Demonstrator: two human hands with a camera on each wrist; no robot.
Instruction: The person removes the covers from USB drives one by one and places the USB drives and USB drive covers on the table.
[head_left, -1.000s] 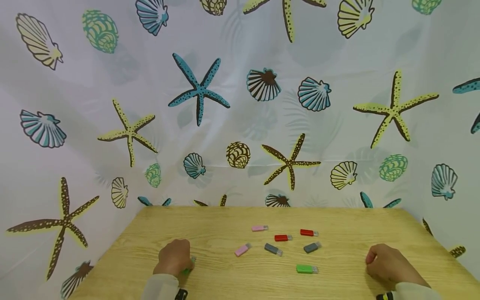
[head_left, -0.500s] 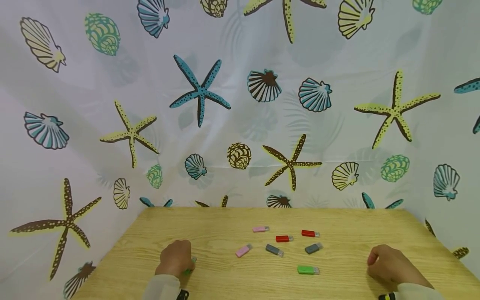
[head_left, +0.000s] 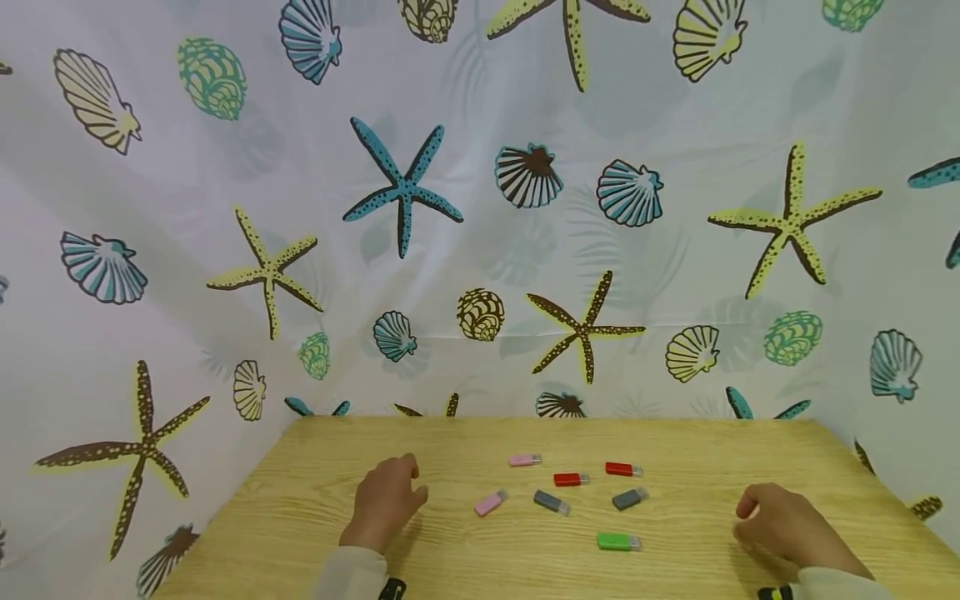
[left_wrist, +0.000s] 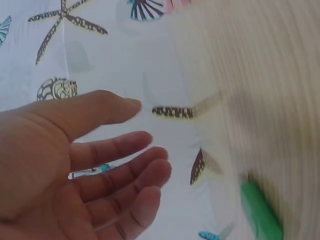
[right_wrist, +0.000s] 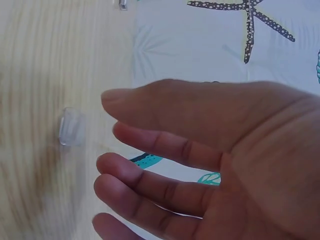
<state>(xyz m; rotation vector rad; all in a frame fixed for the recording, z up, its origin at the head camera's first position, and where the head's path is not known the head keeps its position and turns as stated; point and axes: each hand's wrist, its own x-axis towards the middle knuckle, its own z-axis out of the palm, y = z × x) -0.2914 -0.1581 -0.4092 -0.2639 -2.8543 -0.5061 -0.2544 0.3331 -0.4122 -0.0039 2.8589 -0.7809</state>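
Observation:
In the head view my left hand is raised a little above the table, fingers spread loosely and holding nothing. A green USB stick lies on the table near that hand in the left wrist view; in the head view the hand hides it. My right hand is at the table's right side, its fingers loosely bent with nothing between them. Beside its fingertips in the right wrist view lies a small clear plastic piece, perhaps a cap. Another green USB stick lies between the hands.
Around the table's middle lie two pink USB sticks, two red USB sticks and two grey USB sticks. The wooden table ends at a white curtain printed with shells and starfish, which also runs along both sides.
My left hand has let go of the green USB stick, and has opened, lifted and moved right and away from me. The right hand's fingers have loosened slightly. The view has shifted a little.

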